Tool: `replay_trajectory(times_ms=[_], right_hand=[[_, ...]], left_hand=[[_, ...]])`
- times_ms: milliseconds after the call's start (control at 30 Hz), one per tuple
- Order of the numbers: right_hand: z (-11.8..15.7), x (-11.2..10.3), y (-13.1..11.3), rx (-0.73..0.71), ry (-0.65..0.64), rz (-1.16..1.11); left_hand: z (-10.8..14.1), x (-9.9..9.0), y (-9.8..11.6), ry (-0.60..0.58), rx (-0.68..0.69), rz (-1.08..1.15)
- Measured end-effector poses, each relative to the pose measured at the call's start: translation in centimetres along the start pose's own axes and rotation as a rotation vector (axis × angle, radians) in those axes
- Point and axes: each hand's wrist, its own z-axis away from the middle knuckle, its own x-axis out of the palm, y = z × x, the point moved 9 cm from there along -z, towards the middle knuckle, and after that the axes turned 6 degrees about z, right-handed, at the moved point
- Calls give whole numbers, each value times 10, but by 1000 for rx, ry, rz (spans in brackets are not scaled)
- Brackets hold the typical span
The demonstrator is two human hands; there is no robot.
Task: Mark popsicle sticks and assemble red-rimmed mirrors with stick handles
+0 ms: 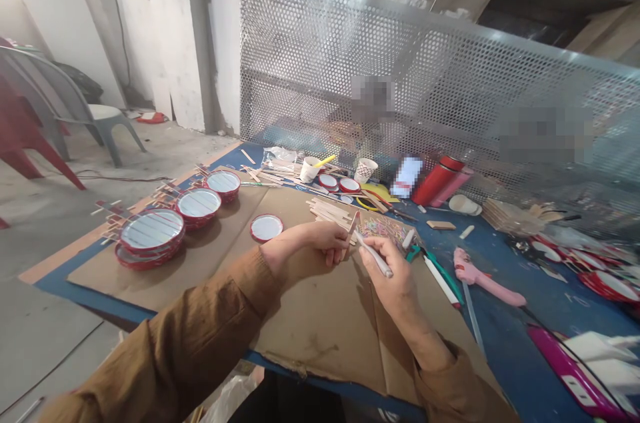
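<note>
My left hand (324, 241) pinches a wooden craft stick (353, 228) that stands nearly upright and looks reddish near its top. My right hand (396, 279) is closed round a whitish marker pen (376, 257), its upper end close beside the stick; whether they touch I cannot tell. Both hands are above a brown cardboard sheet (320, 316). Just behind them lie loose craft sticks (327, 211) and a heap of coloured rubber bands (387, 228). A round, white-faced disc with a red rim (266, 227) rests left of my left hand.
Stacked red-rimmed discs with sticks (153, 231) stand at the left. On the right are a pink glue gun (487, 278), a green-and-white marker (443, 279) and a magenta power strip (575, 369). Paper cups (367, 171) and a red bottle (436, 181) stand before a perforated metal screen (310, 49).
</note>
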Motion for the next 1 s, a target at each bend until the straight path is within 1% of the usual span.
replay_trajectory(times_ms=[200,433,667,1000], right_hand=[[0,0,1,-2,6,4],[1,0,-2,-6,-10,-3],[1,1,-3,-4,-24,-3],[0,2,-3,-6,-37,9]], left_hand=[[2,-1,1,28,-25,5],[3,0,1,24,-34,11],[4,-1,3,47,-38,-28],[3,-2,1,34,-27,-4]])
